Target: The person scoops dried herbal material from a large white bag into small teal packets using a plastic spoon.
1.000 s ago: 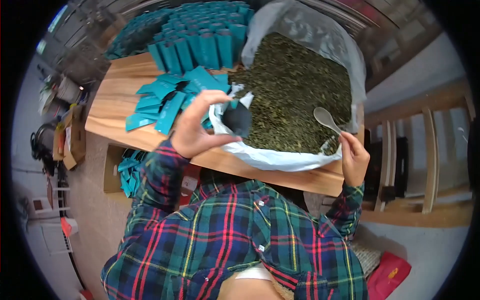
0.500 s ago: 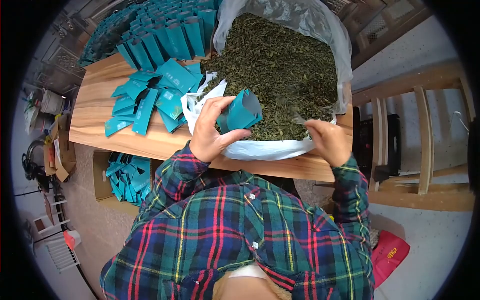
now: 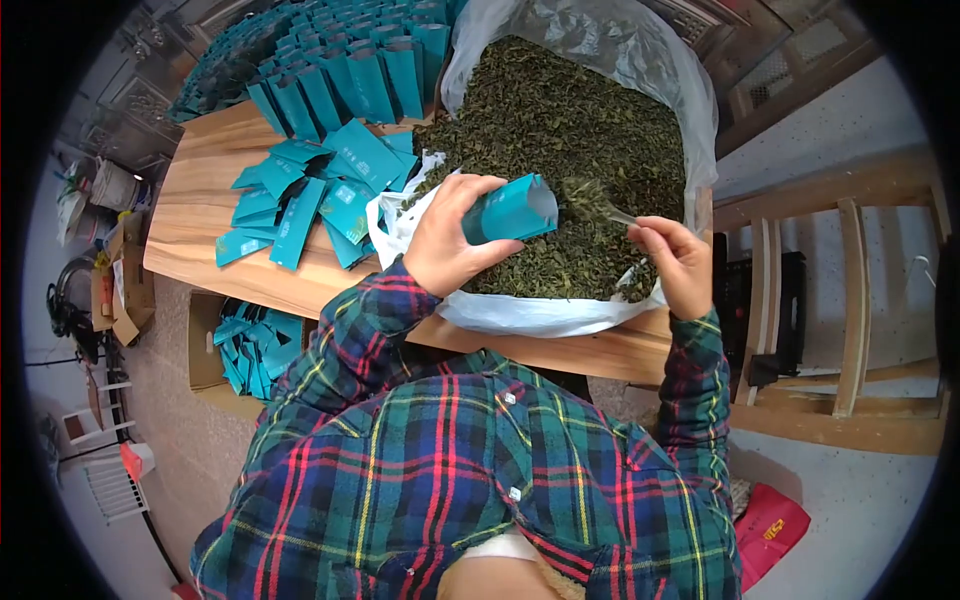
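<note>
My left hand (image 3: 452, 238) is wrapped round a teal pouch (image 3: 500, 212), tilted with its open mouth toward the right. Between the fingertips of my right hand (image 3: 678, 262) is the handle of a small clear spoon (image 3: 617, 215). Dried leaves (image 3: 588, 196) are heaped on its end, just right of the pouch's mouth and apart from it. Below both hands lies a large mass of dark green dried leaves (image 3: 570, 110) in a clear plastic bag (image 3: 545, 315). The inside of the pouch is hard to make out.
Flat teal pouches (image 3: 300, 200) lie scattered on the wooden table (image 3: 190, 190). Rows of upright pouches (image 3: 350, 80) stand at the back left. On the floor, a cardboard box (image 3: 208, 350) holds more pouches. A wooden frame (image 3: 855, 300) is at the right.
My right hand has risen with the spoon, which now shows leaves on its end. The pouch in my left hand has tipped further to the right. The whole view has shifted slightly.
</note>
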{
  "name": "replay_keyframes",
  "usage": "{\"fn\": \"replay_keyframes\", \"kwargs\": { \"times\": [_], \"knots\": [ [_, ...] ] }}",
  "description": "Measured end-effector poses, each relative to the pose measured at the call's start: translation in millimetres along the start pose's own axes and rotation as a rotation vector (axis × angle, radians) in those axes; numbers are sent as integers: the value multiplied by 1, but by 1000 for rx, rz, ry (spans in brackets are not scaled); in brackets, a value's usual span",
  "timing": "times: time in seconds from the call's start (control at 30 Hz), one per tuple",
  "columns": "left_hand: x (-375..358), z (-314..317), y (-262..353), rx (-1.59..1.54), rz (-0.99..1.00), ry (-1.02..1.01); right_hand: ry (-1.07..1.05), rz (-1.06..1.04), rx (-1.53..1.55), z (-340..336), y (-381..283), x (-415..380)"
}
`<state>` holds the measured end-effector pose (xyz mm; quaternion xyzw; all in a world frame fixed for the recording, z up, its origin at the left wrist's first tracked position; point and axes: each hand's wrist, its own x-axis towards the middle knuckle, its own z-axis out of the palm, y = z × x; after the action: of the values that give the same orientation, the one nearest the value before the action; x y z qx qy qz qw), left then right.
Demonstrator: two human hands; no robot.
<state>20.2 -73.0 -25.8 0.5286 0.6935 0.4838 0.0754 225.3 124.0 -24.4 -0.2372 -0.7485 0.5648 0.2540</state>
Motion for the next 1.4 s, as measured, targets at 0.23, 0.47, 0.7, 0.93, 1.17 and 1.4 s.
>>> {"fn": "replay_keyframes", "kwargs": {
  "times": [0.23, 0.47, 0.7, 0.93, 1.17, 1.4],
  "knots": [
    [9, 8, -11, -3, -47, -53, -92, -83, 49, -13, -47, 9],
    [18, 8, -3, 8, -42, -95, -283, -279, -568, -7, -93, 36],
    [26, 13, 5, -3, -69, -127, -540, -801, -1135, 26, -119, 31],
    [21, 13, -2, -59, -84, -41, -159, -1039, -1208, 22, -128, 7],
    [10, 2, 1, -288, -111, 30, -97, -536, -1073, -12, -48, 4],
    [-3, -13, 5, -372, -150, 78, -85, -420, -882, 27, -2, 15]
  ]
}}
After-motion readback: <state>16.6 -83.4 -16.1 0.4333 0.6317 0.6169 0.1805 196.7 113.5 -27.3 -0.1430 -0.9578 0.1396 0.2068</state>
